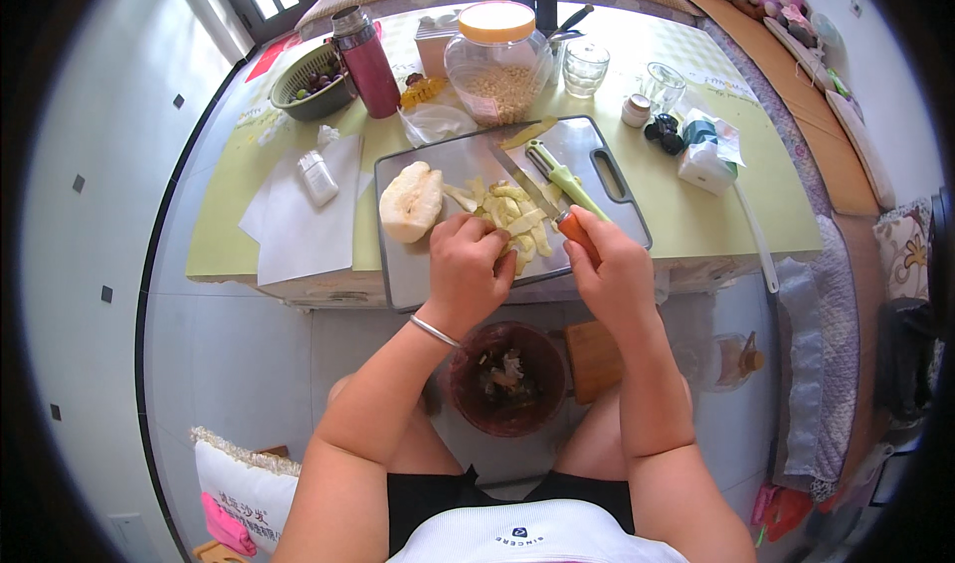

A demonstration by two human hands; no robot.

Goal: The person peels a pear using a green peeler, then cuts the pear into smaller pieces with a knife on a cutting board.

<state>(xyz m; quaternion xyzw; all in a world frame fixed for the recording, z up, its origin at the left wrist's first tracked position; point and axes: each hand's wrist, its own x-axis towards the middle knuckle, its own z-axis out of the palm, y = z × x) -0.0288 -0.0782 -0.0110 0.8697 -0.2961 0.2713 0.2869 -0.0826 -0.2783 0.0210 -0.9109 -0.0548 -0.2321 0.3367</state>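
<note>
My right hand (612, 270) grips the orange handle of a knife (530, 187), its blade pointing up and left over the cutting board (393, 275). Beside the blade lies a green-handled peeler (562, 177). My left hand (470, 270) is closed, fingers curled at the near left edge of a heap of pale green peels (512, 210); whatever its fingers hold is hidden. At the board's left rests a large peeled white fruit (411, 203), whole-looking with an uneven surface. One longer peel strip (527, 133) lies near the far edge.
Below the table edge stands a dark red bin (463, 394) with scraps. Behind the board are a yellow-lidded jar (497, 71), a maroon thermos (368, 71), a basket of grapes (298, 95) and glasses (585, 69). White paper (308, 235) lies left, a tissue pack (706, 170) right.
</note>
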